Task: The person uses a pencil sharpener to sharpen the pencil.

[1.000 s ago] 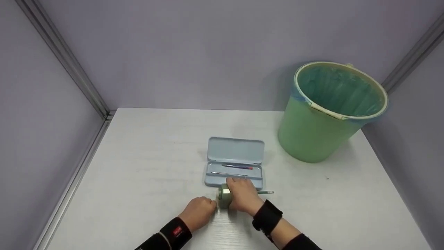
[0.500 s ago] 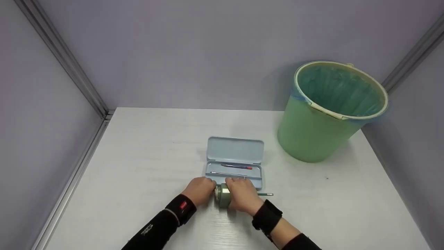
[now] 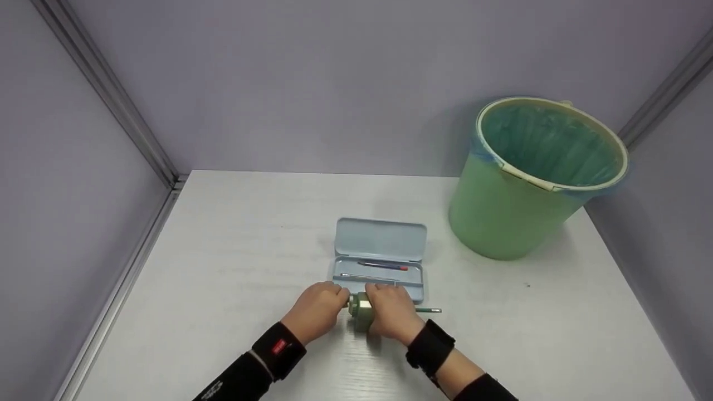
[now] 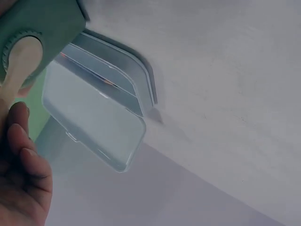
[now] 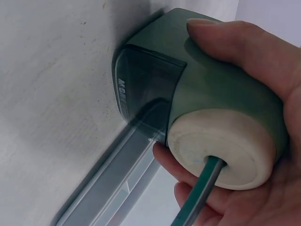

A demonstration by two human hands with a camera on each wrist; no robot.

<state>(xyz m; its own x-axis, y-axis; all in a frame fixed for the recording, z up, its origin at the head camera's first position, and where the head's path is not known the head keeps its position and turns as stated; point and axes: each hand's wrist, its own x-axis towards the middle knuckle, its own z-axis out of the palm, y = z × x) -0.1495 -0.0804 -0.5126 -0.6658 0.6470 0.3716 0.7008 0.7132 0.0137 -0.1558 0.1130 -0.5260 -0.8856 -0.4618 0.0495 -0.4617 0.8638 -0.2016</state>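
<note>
A green hand-crank pencil sharpener (image 3: 363, 319) stands on the white table, just in front of an open pencil case (image 3: 381, 239). My right hand (image 3: 393, 313) grips its body, thumb on one side and fingers round the other, as the right wrist view shows. From the sharpener's cream round front (image 5: 225, 146) a green pencil (image 5: 200, 192) sticks out, pointing right in the head view. On the opposite side, the curled fingers of my left hand (image 3: 316, 309) hold the end of the cream crank (image 4: 24, 57); the knob itself is hidden.
Inside the light blue case lie a dark pen with a red end (image 3: 384, 265) and a thin stick-like item (image 3: 367, 277). A green bin (image 3: 501, 217) with a liner stands at the back right. Grey walls (image 3: 312, 83) enclose the table.
My left hand has moved up and away from me, round the sharpener's crank side, then slightly left. The right hand and sharpener stay nearly in place.
</note>
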